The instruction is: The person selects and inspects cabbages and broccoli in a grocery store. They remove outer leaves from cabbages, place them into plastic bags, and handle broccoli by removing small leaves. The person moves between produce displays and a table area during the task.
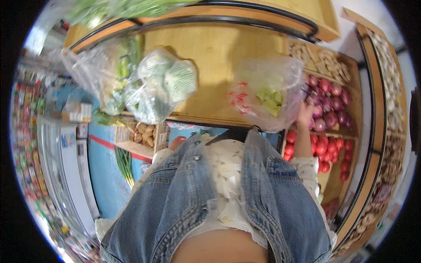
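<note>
My right hand reaches out to the right, between a clear plastic bag and a heap of red onions. Blur hides whether its fingers grip an onion or the bag's edge. Leafy greens show through that bag, which bears red printing. Close to my left side, my left hand hangs low beside the denim vest, partly covered by it. What that hand's fingers do is not visible.
Left on the wooden shelf lie bagged, net-wrapped round vegetables. Tomatoes and ginger flank the onions. Potatoes sit in a lower-left crate; green onions lie below. A glass-topped cooler stands far left.
</note>
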`<control>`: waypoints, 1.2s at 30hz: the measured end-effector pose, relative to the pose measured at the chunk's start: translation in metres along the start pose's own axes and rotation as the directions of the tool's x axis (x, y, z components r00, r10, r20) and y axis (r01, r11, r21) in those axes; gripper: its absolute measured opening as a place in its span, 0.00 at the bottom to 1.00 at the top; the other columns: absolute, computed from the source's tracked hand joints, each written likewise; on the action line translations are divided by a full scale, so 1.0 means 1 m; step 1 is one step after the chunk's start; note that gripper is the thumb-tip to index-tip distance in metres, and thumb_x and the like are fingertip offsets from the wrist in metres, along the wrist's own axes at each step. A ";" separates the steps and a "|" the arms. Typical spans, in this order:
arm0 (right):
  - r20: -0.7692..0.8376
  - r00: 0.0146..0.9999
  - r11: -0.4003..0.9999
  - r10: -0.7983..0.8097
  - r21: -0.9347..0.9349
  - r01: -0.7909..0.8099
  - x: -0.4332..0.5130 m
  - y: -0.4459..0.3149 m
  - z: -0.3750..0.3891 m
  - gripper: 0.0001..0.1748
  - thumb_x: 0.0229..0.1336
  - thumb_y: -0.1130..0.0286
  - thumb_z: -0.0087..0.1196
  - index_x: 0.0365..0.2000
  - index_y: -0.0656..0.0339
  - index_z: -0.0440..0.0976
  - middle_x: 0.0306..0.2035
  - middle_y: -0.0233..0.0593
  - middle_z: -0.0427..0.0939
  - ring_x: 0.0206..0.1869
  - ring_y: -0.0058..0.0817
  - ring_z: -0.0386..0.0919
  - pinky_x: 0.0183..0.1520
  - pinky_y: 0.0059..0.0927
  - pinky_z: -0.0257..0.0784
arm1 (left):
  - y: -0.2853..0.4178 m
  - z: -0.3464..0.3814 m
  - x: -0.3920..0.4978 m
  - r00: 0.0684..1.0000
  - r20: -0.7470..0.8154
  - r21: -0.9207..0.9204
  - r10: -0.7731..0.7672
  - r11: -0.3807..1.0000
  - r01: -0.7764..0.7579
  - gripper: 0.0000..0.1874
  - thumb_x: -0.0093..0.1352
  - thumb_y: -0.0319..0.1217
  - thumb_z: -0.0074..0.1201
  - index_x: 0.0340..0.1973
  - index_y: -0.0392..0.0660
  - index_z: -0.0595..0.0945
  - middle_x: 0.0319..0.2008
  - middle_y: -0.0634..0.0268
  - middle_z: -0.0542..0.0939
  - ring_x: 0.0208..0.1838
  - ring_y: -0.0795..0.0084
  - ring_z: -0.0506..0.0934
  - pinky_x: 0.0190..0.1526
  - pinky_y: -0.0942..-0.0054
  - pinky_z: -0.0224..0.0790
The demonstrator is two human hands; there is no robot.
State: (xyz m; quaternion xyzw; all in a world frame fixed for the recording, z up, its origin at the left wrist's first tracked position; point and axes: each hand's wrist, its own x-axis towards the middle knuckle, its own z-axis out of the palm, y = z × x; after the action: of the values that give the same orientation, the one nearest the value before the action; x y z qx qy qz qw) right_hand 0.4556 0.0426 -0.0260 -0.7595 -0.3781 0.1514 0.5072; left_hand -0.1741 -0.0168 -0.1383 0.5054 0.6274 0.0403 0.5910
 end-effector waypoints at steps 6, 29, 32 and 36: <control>0.085 0.996 0.981 0.028 0.187 -0.043 -0.020 -0.029 0.007 0.25 0.60 0.73 0.50 0.56 0.71 0.61 0.54 0.44 0.68 0.52 0.30 0.69 0.55 0.28 0.65 | -0.001 -0.036 -0.016 0.985 -0.038 -0.393 -0.165 0.909 0.137 0.21 0.68 0.42 0.49 0.53 0.47 0.71 0.42 0.64 0.80 0.40 0.71 0.78 0.35 0.69 0.69; 0.469 0.878 0.981 0.096 0.104 -0.163 -0.077 -0.161 0.101 0.19 0.65 0.63 0.47 0.53 0.61 0.66 0.48 0.34 0.71 0.45 0.23 0.72 0.46 0.25 0.67 | 0.075 -0.093 -0.008 0.944 -0.329 -0.939 0.015 -0.114 -0.325 0.26 0.67 0.36 0.54 0.60 0.51 0.65 0.55 0.62 0.72 0.57 0.57 0.71 0.55 0.52 0.67; 0.479 0.870 0.984 0.118 0.063 -0.168 -0.087 -0.180 0.108 0.19 0.65 0.64 0.47 0.52 0.61 0.67 0.48 0.34 0.71 0.45 0.23 0.72 0.47 0.25 0.66 | 0.071 -0.100 -0.013 0.958 -0.284 -0.958 0.032 -0.048 -0.282 0.29 0.68 0.38 0.54 0.62 0.50 0.62 0.60 0.60 0.67 0.59 0.54 0.68 0.57 0.50 0.65; 0.502 0.856 0.979 0.121 0.083 -0.187 -0.095 -0.184 0.107 0.18 0.65 0.66 0.47 0.52 0.63 0.67 0.47 0.34 0.72 0.44 0.23 0.72 0.47 0.25 0.66 | 0.067 -0.148 -0.045 0.968 -0.205 -0.891 -0.146 0.436 -0.123 0.38 0.66 0.46 0.55 0.67 0.52 0.55 0.65 0.57 0.60 0.67 0.54 0.58 0.59 0.42 0.56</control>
State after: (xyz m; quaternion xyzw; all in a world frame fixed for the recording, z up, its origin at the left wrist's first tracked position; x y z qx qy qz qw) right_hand 0.2496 0.0802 0.0752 -0.6889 -0.4225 0.4050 0.4276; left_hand -0.2607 0.0659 -0.0193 0.1002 0.5827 0.4269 0.6842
